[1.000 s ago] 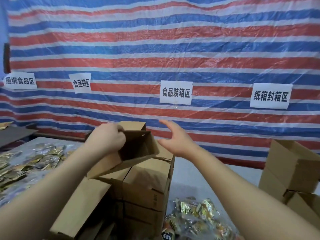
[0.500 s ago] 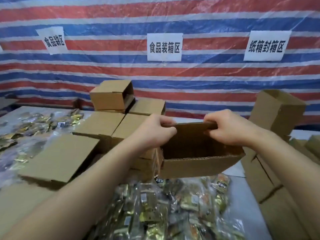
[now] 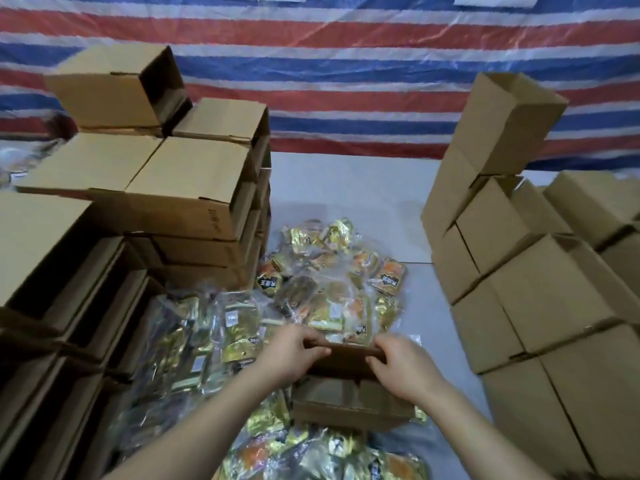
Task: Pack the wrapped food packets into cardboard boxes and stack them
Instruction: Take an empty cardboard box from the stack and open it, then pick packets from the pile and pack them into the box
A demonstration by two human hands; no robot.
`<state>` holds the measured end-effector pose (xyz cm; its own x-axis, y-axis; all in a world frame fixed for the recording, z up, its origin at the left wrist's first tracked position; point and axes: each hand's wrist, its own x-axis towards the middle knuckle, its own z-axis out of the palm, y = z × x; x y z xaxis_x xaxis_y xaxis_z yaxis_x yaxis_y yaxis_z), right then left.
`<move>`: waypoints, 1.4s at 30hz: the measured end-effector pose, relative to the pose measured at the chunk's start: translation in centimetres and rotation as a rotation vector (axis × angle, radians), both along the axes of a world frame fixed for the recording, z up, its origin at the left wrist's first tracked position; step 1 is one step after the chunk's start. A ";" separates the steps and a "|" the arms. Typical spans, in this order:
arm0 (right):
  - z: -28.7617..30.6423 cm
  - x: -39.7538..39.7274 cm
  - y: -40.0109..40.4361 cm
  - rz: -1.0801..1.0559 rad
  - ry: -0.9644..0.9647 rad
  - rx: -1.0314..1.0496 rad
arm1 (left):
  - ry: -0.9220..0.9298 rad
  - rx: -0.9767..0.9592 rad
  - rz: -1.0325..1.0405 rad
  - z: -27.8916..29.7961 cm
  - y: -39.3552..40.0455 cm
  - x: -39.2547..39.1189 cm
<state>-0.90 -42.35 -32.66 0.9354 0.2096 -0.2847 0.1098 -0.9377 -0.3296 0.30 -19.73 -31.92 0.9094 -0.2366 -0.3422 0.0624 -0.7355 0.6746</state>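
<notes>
Striped tarp [image 3: 346,64] backdrop, left hand [image 3: 289,355] and right hand [image 3: 403,367] grip open box [image 3: 349,403] rim, packets [image 3: 322,289] blurred, box bottom hidden.

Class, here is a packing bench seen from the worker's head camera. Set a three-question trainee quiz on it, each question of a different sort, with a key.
1. True or false: both hands grip the far flap of the open box.
2. What lies under that box? A) food packets B) a tray C) a scale
3. Fill in: the tilted open-topped box tops the stack on the worker's ____ side.

Key: 1 true: left hand and right hand curl over it. 2 A. 3 right.
</notes>
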 end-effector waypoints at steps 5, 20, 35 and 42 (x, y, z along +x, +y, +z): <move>-2.2 -0.4 -0.4 -0.042 -0.014 0.083 | 0.017 -0.021 0.009 -1.3 -0.4 -0.1; 0.2 3.4 0.0 -0.003 -0.056 0.301 | -0.047 -0.111 0.064 0.3 1.1 1.5; 0.7 3.4 1.0 0.059 -0.115 0.139 | -0.069 0.342 0.458 -4.7 8.4 3.2; 0.0 2.5 0.7 0.060 -0.071 -0.025 | 0.233 0.428 0.462 -8.9 7.2 6.0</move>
